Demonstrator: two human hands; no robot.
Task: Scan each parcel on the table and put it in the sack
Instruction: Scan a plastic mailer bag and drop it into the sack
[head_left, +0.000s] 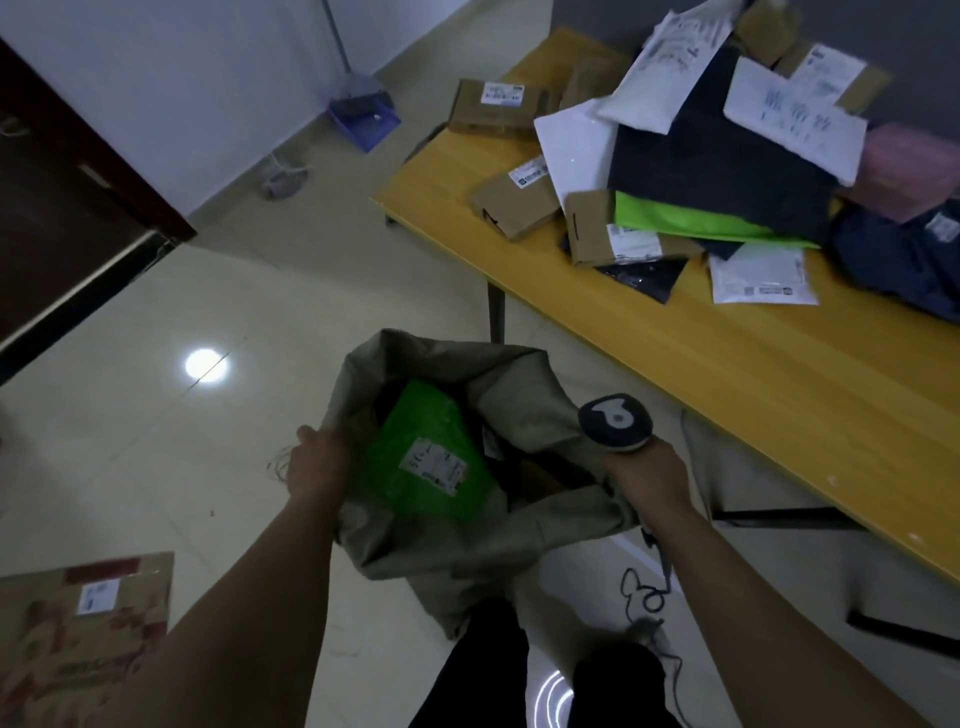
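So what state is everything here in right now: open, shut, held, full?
Grey-green cloth sack: on the floor, mouth open.
Bright green plastic parcel: inside the sack, label up.
Dark handheld barcode scanner: gripped by the right hand.
Left hand: holds the sack's rim.
Yellow wooden table: heaped with mixed parcels.

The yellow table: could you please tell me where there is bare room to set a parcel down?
The table is bare along its near strip, from the small white mailer to the front edge. A smaller bare patch lies between the two left cardboard boxes. The back right is crowded with piled parcels.
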